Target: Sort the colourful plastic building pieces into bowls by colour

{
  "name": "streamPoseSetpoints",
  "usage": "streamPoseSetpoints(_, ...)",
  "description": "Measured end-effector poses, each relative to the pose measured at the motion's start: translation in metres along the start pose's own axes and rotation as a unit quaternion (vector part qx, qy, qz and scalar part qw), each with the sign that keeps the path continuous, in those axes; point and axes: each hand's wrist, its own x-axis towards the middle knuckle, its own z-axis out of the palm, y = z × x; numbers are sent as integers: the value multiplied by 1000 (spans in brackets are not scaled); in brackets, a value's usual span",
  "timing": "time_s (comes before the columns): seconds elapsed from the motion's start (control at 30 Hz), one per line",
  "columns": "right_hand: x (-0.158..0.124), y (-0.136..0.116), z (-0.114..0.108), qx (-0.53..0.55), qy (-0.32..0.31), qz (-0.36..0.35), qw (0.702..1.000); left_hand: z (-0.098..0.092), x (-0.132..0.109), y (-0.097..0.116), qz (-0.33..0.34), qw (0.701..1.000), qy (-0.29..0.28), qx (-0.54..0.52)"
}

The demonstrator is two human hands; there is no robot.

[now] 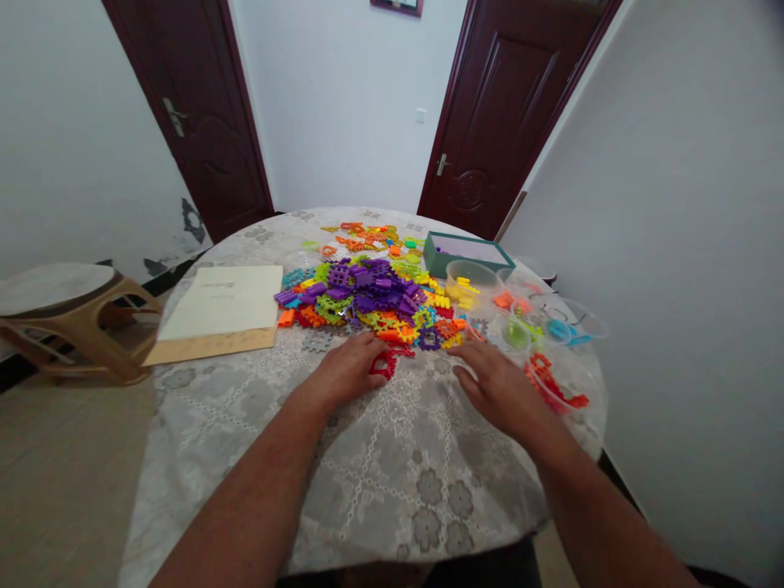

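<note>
My left hand is closed on a red plastic building piece with a toothed edge, at the near side of a large pile. Purple, green, orange and yellow interlocking building pieces make up that pile. To the right, my right hand is held low over the cloth with its fingers apart and nothing visible in them. Its fingertips are nearest to yellow and orange pieces at the pile's edge. A purple square frame piece lies between the hands.
Clear plastic tubs with sorted pieces stand on the right, one holding red pieces. Behind them is a green box. A paper pad lies at left on the patterned tablecloth. A stool stands beside the table.
</note>
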Motion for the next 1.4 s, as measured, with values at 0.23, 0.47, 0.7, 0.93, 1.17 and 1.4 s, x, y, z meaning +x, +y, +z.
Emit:
streamPoseSetpoints(0.23,53,-36,66,-69,-103,8,992,6,0,2,-6,996,-14,85)
streamPoseSetpoints(0.47,41,-26,88,-62,-41,12,997,7,-1,5,-1,992,-25,120)
streamPoseSetpoints(0.7,35,-17,86,7,-12,-10,1000,7,-5,12,-3,993,-15,120)
streamPoseSetpoints(0.93,39,-12,83,218,45,21,975,-4,3,16,-57,993,83,-66)
streamPoseSetpoints(1.17,44,-12,91,519,65,142,840,-14,8,15,-170,785,5,-596)
streamPoseSetpoints(1.4,38,-30,87,486,152,44,860,-5,9,16,-175,685,-66,-704)
